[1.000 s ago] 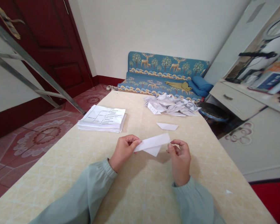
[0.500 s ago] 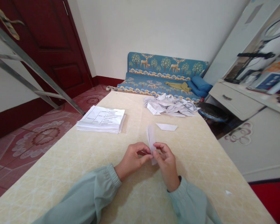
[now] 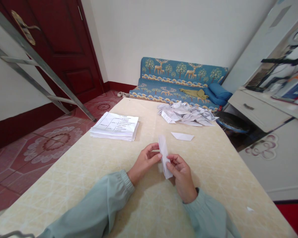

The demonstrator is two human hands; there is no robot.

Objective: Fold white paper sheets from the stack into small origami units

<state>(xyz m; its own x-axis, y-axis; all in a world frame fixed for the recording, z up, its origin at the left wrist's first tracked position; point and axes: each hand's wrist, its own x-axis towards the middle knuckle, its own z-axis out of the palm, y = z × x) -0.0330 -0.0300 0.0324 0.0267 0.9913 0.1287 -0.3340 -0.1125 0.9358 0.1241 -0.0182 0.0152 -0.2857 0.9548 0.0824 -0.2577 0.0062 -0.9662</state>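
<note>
Between my hands, a narrow strip of folded white paper [image 3: 165,158] stands tilted above the table. My left hand [image 3: 146,161] pinches its left edge with thumb and fingers. On the other side, my right hand [image 3: 181,175] grips the lower right edge, its thumb on the near face. Just beyond lies a single flat folded paper piece [image 3: 182,136] with slanted ends. Farther back is a heap of folded paper pieces [image 3: 188,114]. To the left sits a stack of printed sheets [image 3: 115,127].
A pale patterned cloth covers the table [image 3: 89,198]. A tiny paper scrap [image 3: 250,209] lies near its right edge. Behind stands a blue sofa [image 3: 161,89], with a metal ladder [image 3: 52,79] at left. A round black stool [image 3: 232,122] and a white cabinet [image 3: 275,158] are at right.
The paper strip has turned so its flat face shows more fully. My left hand has shifted up along its edge. The whole view has swung slightly left.
</note>
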